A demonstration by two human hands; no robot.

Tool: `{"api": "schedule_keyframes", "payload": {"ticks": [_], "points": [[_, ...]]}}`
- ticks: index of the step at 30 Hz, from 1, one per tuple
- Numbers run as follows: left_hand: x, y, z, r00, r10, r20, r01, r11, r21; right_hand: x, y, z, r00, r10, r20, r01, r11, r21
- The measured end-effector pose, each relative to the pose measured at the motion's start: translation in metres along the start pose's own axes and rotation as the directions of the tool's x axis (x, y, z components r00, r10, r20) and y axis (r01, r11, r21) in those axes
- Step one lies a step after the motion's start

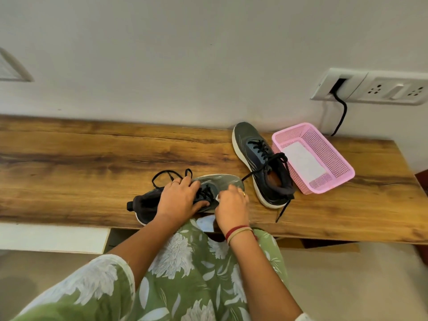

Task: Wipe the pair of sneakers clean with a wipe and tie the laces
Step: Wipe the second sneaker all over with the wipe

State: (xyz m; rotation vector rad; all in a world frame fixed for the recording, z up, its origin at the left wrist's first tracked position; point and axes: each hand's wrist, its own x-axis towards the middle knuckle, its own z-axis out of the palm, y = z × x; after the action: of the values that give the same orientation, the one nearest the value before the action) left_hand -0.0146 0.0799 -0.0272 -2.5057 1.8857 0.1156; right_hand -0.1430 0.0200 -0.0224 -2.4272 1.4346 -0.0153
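Note:
A dark grey sneaker (215,181) lies on its side at the front edge of the wooden shelf (92,163), with its untied black laces looped behind it. My left hand (179,200) grips it across the lace area. My right hand (231,205) pinches a white wipe (217,199) and presses it against the toe side of that sneaker. The second sneaker (261,163) stands upright to the right, and its black laces trail loose over the shelf edge.
A pink plastic basket (335,158) holding a white sheet sits right of the second sneaker. On the wall above it is a white socket panel (375,89) with a black cable hanging down. My green floral clothing fills the foreground.

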Motion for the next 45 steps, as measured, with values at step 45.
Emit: {"api": "schedule_keyframes", "payload": {"ticks": [45], "points": [[0.001,0.047,0.0,0.954,-0.296,-0.052,0.297,0.954,0.031,0.032,0.031,-0.002,0.898,0.393,-0.2,-0.154,0.704,0.694]]}}
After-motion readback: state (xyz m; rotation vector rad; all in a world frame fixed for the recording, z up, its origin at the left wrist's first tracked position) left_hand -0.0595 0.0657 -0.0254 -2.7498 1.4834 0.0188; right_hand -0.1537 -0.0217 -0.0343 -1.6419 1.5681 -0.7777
